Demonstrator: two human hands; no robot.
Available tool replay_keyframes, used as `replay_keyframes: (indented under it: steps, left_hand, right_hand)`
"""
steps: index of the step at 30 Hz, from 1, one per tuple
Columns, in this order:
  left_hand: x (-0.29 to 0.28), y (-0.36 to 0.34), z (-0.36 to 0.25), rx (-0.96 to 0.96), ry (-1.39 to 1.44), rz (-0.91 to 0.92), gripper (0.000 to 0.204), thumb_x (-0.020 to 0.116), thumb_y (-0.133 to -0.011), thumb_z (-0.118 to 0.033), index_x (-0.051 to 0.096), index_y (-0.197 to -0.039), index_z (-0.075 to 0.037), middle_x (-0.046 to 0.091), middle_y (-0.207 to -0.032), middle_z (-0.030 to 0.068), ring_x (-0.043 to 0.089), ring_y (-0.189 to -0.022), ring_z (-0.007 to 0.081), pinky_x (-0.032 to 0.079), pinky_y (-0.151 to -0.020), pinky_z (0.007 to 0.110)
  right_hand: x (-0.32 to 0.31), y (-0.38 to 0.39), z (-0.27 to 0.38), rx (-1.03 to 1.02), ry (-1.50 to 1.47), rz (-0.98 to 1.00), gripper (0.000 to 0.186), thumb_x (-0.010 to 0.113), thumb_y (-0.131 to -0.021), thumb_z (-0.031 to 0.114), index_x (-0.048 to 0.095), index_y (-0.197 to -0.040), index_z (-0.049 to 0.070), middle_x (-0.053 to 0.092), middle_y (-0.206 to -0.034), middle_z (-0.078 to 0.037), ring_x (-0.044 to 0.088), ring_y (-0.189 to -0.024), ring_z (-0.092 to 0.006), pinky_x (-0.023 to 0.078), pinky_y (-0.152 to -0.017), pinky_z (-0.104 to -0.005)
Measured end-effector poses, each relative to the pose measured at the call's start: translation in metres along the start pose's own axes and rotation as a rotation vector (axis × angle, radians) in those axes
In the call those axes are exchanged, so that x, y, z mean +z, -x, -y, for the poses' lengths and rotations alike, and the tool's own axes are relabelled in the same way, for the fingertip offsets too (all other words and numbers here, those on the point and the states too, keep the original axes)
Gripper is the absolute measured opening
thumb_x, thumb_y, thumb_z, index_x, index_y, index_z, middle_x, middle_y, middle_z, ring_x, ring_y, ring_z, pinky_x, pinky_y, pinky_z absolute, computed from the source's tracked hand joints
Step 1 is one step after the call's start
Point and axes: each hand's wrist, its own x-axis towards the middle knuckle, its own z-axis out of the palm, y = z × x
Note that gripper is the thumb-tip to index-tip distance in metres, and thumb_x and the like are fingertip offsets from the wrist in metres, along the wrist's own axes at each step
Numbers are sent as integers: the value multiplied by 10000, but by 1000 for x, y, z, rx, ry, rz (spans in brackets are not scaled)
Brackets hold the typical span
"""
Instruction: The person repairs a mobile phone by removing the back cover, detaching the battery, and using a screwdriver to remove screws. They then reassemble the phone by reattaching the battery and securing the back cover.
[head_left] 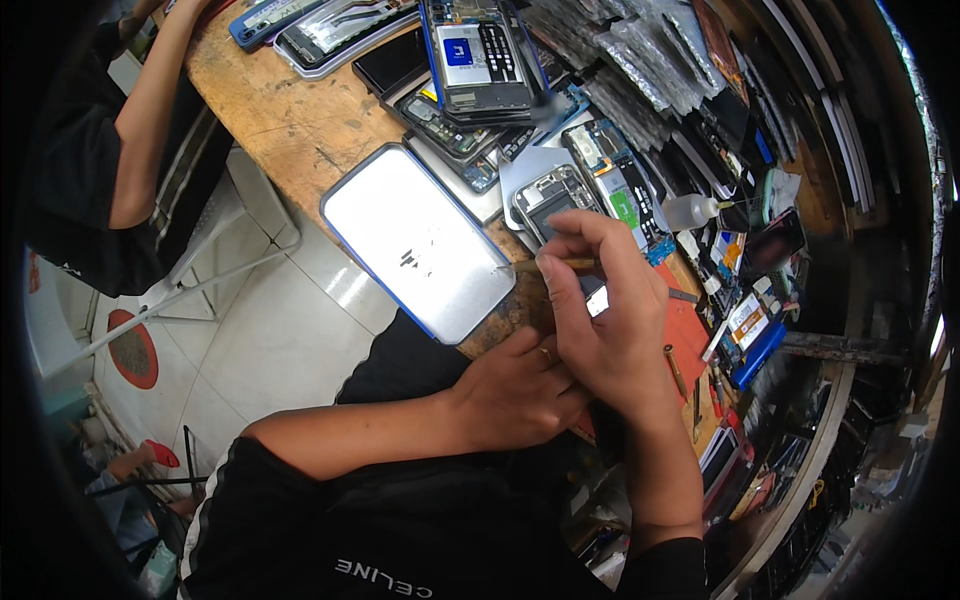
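Note:
In front of me, my right hand (pixel 612 315) is closed in a pinch round a thin brown-shafted tool (pixel 570 265). The tool's fine tip points left, at the right edge of a white blue-rimmed tray (pixel 415 220). A few tiny dark pieces (pixel 408 258) lie on the tray. Below and partly behind my right hand, my left hand (pixel 515 390) has its fingers curled in, with a ring on one finger; whatever it grips is hidden. A small bright surface (pixel 597 301) shows beside my right palm. Just beyond my right fingertips lies an opened phone (pixel 555 200).
Opened phones (pixel 480 60) are stacked at the far side of the wooden bench (pixel 250 90). Silvery packets (pixel 650 60) and a small dropper bottle (pixel 690 211) stand to the right, near an orange mat (pixel 675 320). At far left, another person's arm (pixel 150 120) reaches the bench.

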Motion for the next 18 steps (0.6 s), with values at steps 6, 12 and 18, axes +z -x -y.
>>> replay_keyframes:
  steps: [6, 12, 18]
  left_hand:
    - [-3, -2, -2, -63, 12, 32, 226, 795, -853, -301, 800, -1022, -151, 731, -1099, 46, 681, -1060, 254, 493, -803, 400]
    - [0, -7, -1, -55, -26, -34, 208, 804, -808, -298, 804, -947, -144, 731, -1071, 54, 692, -1033, 254, 521, -810, 395]
    - [-12, -8, 1, -27, -25, 56, 200, 815, -780, -253, 811, -930, -120, 737, -1076, 53, 718, -1088, 264, 560, -868, 407]
  right_hand:
    - [-10, 12, 6, 36, -20, -98, 338, 750, -966, -108, 683, -1289, -39, 762, -1059, -167, 811, -945, -274, 636, -818, -367]
    - [-5, 18, 3, 66, -89, -126, 325, 752, -976, -90, 679, -1287, -32, 768, -1059, -166, 816, -961, -277, 642, -819, -367]
    - [12, 15, -11, 77, -142, -128, 296, 747, -989, -75, 676, -1274, -29, 771, -1069, -167, 817, -970, -277, 651, -829, -363]
